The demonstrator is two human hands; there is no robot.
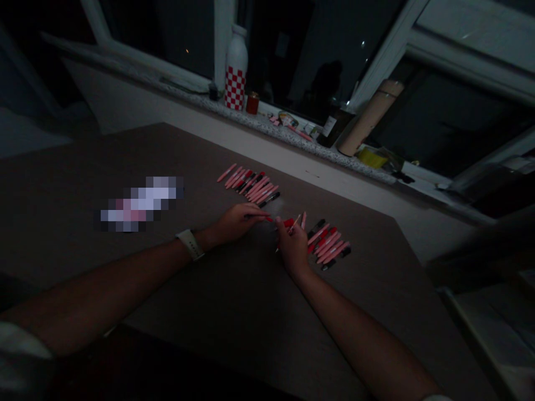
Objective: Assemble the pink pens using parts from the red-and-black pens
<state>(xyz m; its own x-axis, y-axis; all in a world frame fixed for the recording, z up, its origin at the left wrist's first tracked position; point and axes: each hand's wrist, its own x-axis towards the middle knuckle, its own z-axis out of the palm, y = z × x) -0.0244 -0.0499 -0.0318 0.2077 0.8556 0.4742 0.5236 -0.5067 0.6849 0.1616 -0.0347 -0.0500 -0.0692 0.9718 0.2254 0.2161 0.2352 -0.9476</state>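
Note:
My left hand, with a pale watch on its wrist, pinches a slim pen with a red tip end pointing toward the other hand. Close by on the right, my right hand has its fingers closed around a red pen piece; its exact shape is partly hidden and dim. Beyond my left hand lies a row of pink, red and black pens. A second group of similar pens lies just to the right of my right hand, side by side on the brown table.
Left on the table is a blurred-out object. Along the granite windowsill stand a red-and-white checkered bottle, a small red jar, a leaning beige tumbler and a yellow item. The room is dark.

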